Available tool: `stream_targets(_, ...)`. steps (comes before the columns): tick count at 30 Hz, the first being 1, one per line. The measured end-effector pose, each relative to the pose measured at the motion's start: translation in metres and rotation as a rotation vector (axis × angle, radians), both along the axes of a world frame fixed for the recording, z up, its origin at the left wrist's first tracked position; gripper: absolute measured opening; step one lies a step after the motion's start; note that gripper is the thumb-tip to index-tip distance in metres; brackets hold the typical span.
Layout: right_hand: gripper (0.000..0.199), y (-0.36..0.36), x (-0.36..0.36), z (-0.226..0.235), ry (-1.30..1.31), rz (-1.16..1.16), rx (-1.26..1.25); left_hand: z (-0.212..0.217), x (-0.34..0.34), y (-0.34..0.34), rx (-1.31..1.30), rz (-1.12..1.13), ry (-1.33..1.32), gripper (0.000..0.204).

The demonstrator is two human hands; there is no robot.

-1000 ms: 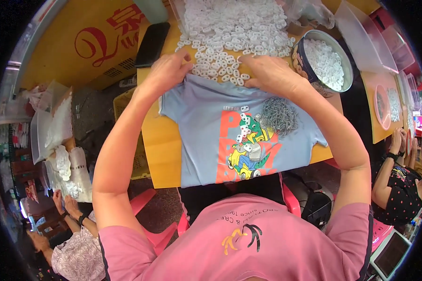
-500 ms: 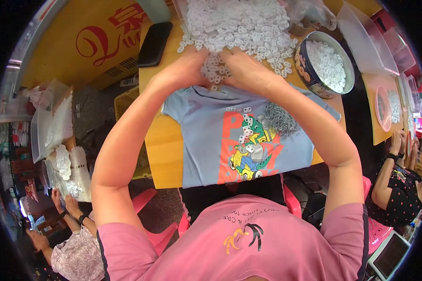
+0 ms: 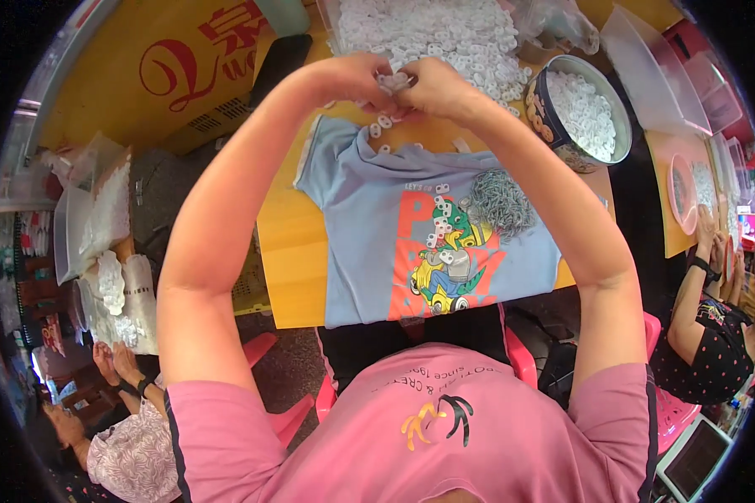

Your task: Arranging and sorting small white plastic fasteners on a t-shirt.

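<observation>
White pcs [image 3: 428, 38] – smooth plast., tee [image 3: 361, 260] – matt cloth

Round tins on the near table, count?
1: the round tin, right of the heap of white pieces, holding more such pieces; any behind the forearms would be hidden.

one wide fisheye view looks steeply down from the person's head, facing forward over the table [image 3: 289, 281]. the person's pink shirt [image 3: 520, 436] sits close, at the near edge; the left hand [image 3: 359, 80] and right hand [image 3: 438, 87] are farther off. it spreads to a left co-worker [image 3: 134, 457] and a right co-worker [image 3: 703, 356].
</observation>
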State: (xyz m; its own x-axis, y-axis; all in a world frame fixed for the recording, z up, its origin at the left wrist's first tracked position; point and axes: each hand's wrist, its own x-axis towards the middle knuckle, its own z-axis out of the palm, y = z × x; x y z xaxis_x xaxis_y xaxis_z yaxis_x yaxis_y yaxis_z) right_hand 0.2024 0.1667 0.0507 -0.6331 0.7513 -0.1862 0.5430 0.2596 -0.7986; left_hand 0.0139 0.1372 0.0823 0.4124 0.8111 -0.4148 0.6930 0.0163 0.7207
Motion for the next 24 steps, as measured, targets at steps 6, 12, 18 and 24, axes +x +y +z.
stream_targets(6,0.026,-0.048,0.017,0.053,0.071,0.018,-0.005,0.033,0.002,-0.044,0.042,0.113,-0.141,0.043)
stream_targets(12,0.032,-0.122,0.026,0.047,0.116,0.014,-0.044,0.022,0.016,-0.134,-0.083,0.370,-0.307,0.051)
stream_targets(18,0.041,-0.152,0.029,0.020,0.209,0.061,-0.001,-0.011,0.035,-0.185,-0.048,0.592,-0.574,0.051)
stream_targets(24,0.032,-0.136,0.041,0.032,0.189,0.120,0.260,-0.003,0.031,-0.198,0.085,0.672,-0.534,0.041)
